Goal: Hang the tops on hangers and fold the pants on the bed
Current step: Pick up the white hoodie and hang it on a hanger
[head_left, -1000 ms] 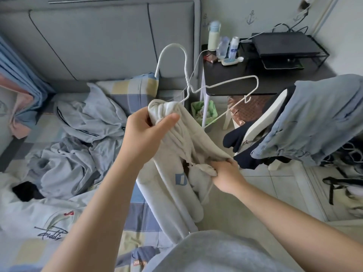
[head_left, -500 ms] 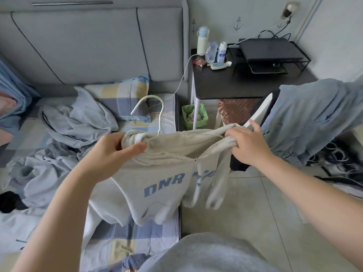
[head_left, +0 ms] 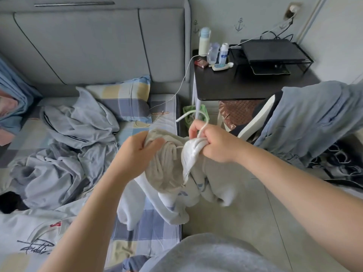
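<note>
Cream top (head_left: 170,171) is held in the air just past the bed's (head_left: 149,222) right edge, bunched up, with its lower part drooping toward the mattress. Left hand (head_left: 137,154) is clenched on a wad of the fabric near the neck. Right hand (head_left: 214,142) is clenched on the paler inner fabric, with the hanger's (head_left: 198,116) wire neck running into the fist - only the hook shows above it. Can't tell how far the hanger arms sit inside the top.

Handling guess: soft, light and floppy knit that won't hold shape, so it needs both hands. The thin wire hanger is stiff but slippery. Best hold is probably the collar or shoulder seams - spread each over a hanger end. Loose grey clothes (head_left: 68,144) lie on the bed's left side.
</note>
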`<state>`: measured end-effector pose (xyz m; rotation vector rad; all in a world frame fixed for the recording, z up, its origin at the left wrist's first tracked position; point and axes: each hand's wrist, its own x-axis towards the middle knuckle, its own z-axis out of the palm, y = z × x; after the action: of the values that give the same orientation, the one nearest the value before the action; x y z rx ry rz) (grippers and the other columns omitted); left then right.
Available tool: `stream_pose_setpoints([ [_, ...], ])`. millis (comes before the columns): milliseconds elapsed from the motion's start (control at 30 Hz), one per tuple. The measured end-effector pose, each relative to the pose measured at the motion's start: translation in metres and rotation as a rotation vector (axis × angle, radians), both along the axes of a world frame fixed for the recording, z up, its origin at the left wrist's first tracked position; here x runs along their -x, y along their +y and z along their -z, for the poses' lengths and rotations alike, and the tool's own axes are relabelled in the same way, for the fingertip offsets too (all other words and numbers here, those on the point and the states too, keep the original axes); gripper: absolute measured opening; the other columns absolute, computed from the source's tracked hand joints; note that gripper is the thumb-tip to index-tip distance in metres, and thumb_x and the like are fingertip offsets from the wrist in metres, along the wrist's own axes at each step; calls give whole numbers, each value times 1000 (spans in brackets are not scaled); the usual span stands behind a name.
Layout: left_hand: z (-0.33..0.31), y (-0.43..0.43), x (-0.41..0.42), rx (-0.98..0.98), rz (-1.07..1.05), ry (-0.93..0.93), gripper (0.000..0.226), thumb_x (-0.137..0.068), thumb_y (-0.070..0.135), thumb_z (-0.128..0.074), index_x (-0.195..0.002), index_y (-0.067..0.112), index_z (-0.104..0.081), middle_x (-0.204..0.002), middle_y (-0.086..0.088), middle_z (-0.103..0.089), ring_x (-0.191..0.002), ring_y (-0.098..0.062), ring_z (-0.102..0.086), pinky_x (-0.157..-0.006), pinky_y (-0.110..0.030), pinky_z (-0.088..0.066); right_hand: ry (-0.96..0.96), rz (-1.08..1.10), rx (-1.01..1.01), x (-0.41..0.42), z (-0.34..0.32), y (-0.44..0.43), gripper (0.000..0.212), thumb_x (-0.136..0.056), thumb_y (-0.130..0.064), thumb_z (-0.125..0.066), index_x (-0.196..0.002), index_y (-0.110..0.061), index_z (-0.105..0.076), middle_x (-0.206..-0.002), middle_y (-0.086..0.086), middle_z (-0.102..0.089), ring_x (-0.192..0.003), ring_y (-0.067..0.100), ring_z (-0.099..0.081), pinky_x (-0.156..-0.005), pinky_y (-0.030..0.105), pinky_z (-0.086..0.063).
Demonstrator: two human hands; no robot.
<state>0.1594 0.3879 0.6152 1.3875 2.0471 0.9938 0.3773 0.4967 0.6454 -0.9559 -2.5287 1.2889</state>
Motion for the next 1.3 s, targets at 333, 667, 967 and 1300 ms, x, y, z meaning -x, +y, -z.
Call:
stream_pose_setpoints([
  [333, -11, 8, 5, -122, -249, -35, 38, -98, 38, -55, -80, 5, -57, -65, -4, -54, -53, -9, -45, -53, -31, -40, -75, -39, 138, -2, 16, 8, 16, -97, -34, -64, -96, -18, -69, -57, -19, -51, -54, -3, -44, -55, 12, -34],
  [667, -58, 24, -11, -464, -120, -184, 47, -95, 38, -58, -77, -5, -49, -64, -3, -45, -59, -13, -42, -50, -30, -38, -340, 50, -43, 11, 10, -1, 16, -95, -39, -58, -97, -31, -71, -87, -6, -70, -81, 17, -65, -77, 33, -54],
  [967, -41, 20, -8, -217, -18, -59, 49, -102, 54, -34, -106, 22, -70, -99, 6, -71, -97, -18, -66, -85, -44, -56, 257, 221, 196, 14, -8, -4, 28, -99, -23, -60, -77, -21, -77, -49, 6, -37, -48, 24, -34, -51, 35, -30],
  [1300, 15, -3, 32, -54, -110, 161, 72, -86, 33, -77, -144, 27, -35, -110, 5, -57, -96, -21, -56, -69, -25, -41, 304, 193, 246, -2, -33, 13, 25, -101, -16, -57, -89, -3, -75, -50, 0, -27, -43, 13, -21, -39, 20, -19],
])
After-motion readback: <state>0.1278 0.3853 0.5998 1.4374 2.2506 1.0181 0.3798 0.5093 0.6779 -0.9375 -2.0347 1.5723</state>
